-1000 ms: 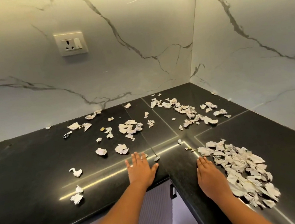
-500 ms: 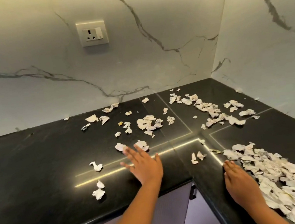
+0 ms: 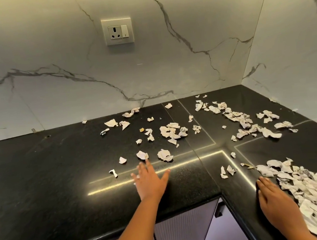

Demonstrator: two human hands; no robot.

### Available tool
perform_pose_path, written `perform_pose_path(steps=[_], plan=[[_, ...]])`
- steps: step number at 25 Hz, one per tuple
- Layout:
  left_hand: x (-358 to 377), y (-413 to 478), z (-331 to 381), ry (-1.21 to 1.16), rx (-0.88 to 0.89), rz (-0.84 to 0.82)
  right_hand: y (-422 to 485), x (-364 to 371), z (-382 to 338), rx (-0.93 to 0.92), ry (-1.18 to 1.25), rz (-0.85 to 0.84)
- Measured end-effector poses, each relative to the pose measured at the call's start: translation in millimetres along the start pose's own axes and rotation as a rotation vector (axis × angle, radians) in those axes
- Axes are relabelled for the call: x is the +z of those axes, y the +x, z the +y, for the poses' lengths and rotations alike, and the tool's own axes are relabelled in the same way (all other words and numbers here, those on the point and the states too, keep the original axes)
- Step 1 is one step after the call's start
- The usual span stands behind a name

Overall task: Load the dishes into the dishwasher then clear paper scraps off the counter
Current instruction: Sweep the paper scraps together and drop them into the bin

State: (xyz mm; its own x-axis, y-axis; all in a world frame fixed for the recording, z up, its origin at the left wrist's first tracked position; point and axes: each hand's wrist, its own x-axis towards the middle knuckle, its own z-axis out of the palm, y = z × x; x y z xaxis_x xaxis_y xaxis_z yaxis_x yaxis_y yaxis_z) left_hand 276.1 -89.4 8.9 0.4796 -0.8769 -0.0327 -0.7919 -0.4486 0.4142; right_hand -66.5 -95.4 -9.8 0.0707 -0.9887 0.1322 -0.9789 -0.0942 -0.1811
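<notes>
Torn white paper scraps lie scattered over the black L-shaped counter [image 3: 41, 172]. A big heap of scraps [image 3: 309, 187] sits on the right wing. My right hand [image 3: 275, 197] lies flat on the counter, its edge against that heap. My left hand [image 3: 151, 182] is flat with fingers spread, fingertips just short of a crumpled scrap [image 3: 142, 154]. Another crumpled scrap [image 3: 164, 155] lies to its right. A loose cluster [image 3: 172, 131] sits further back. More scraps [image 3: 249, 123] trail toward the corner. No dishes or dishwasher are in view.
A marble backsplash with a wall socket [image 3: 117, 31] rises behind the counter. The inner counter corner and cabinet fronts [image 3: 185, 227] lie between my arms. Two small scraps [image 3: 226, 171] lie near the seam lines.
My left hand has slid left and forward toward the scattered scraps. Two small scraps by my left hand are no longer seen. My right hand stays beside the heap. The view has shifted left.
</notes>
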Motion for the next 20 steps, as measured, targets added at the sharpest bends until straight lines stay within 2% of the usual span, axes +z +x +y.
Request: perform_pose_path(steps=[1, 2, 3, 5, 7, 8, 10, 13, 16, 18, 20], plan=[[-1.3, 2.5, 1.1, -0.041, 0.124, -0.017, -0.9, -1.3, -0.7, -0.003, -0.010, 0.000], [-2.9, 6.2, -0.4, -0.046, 0.185, 0.033, -1.6, -2.3, -1.5, 0.001, -0.019, 0.010], [-3.9, 10.3, -4.1, -0.022, 0.168, 0.125, -1.6, -1.7, -1.3, 0.005, -0.025, 0.026], [-9.8, 15.4, -13.9, 0.000, -0.102, 0.299, -1.1, 1.7, 1.6, 0.016, -0.013, 0.012], [-18.5, 23.0, -26.5, -0.138, -0.446, 0.286, -1.5, 2.0, 1.9, 0.045, 0.012, -0.055], [-20.9, 27.8, -33.2, -0.161, -0.498, 0.236, -1.6, -0.4, 1.2, 0.039, 0.022, -0.081], [-18.3, 39.3, -41.4, -0.083, -0.370, 0.145, 1.4, -1.8, -2.3, -0.023, 0.061, -0.064], [-5.6, 54.6, -33.6, 0.058, 0.021, 0.017, 5.1, -2.2, -5.3, -0.128, 0.132, -0.018], [2.0, 63.9, -12.7, 0.051, 0.363, -0.135, 9.7, 2.4, -6.0, -0.178, 0.142, 0.014], [4.0, 72.3, -13.3, 0.008, 0.332, -0.025, 12.9, 9.0, -3.5, -0.173, 0.187, 0.042], [0.2, 84.3, -23.4, -0.002, 0.087, 0.240, 17.6, 12.1, -1.1, -0.124, 0.239, 0.059]])
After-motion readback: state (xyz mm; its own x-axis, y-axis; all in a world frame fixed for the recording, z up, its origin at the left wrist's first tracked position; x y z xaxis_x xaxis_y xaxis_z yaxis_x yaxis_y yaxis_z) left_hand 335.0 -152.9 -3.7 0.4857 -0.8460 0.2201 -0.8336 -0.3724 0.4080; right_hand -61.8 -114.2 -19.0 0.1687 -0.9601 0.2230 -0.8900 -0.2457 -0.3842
